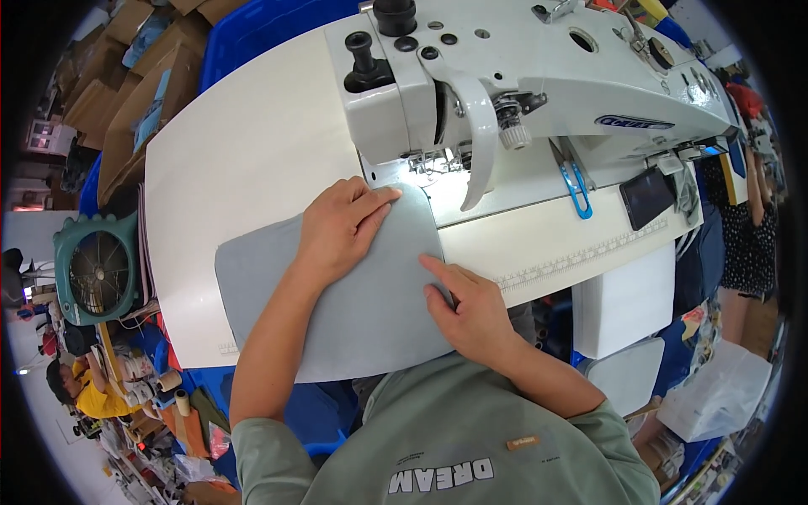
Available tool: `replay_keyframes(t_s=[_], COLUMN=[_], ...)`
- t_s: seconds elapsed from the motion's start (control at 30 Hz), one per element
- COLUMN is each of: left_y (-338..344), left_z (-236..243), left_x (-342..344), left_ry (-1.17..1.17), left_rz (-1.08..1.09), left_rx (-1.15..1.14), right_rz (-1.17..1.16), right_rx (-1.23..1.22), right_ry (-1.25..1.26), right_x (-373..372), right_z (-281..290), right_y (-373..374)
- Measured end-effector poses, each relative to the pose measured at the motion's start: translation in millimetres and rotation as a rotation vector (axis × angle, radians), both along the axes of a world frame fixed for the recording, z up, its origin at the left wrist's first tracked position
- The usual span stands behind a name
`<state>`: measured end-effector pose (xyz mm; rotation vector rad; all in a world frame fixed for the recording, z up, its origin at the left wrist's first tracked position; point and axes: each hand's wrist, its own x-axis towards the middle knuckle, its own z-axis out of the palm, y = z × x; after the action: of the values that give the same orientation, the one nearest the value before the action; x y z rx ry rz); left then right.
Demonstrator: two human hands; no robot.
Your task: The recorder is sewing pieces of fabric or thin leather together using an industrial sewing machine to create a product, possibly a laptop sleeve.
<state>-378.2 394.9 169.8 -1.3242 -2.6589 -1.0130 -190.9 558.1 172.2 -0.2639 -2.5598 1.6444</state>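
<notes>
A grey fabric piece (353,328) with rounded corners lies on the white sewing table (194,168), its upper corner under the lit needle area of a white sewing machine (387,126). My left hand (341,227) rests on the fabric, index finger stretched toward that corner, just below the presser foot. Lower right, my right hand (467,307) touches the fabric's right edge, index finger and thumb apart. Blue-handled scissors (579,192) and a dark phone (646,197) lie on the machine's right side, above a printed ruler strip (572,263).
A green fan (97,269) and cardboard boxes (126,101) stand left. A blue bin (236,42) is behind the table. White stacked sheets (623,303) sit lower right. Co-workers appear at left, in a yellow top (101,391), and at right, in dotted clothing (745,244).
</notes>
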Motion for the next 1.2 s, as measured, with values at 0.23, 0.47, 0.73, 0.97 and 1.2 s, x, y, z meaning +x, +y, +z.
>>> replay_keyframes(t_s=[0.23,0.47,0.73,0.97,1.2], left_y=[1,-7,-5,-22,-18], left_z=[1,0,-24,-18,-32], left_x=[-2,-10,-3,1,-5], left_ry=[-0.091,-0.047,0.136,0.133,0.175], left_rz=[-0.005,-0.004,-0.075,-0.060,-0.089], left_rx=[0.026,0.046,0.138,0.183,0.198], right_rz=[0.017,0.002,-0.081,0.028,0.085], right_rx=[-0.007,0.023,-0.017,0.026,-0.024], right_ry=[-0.016,-0.008,-0.148,-0.176,-0.171], right_x=[0,-6,7,11,7], right_z=[3,2,1,11,1], right_y=[2,-5,-6,-14,-8])
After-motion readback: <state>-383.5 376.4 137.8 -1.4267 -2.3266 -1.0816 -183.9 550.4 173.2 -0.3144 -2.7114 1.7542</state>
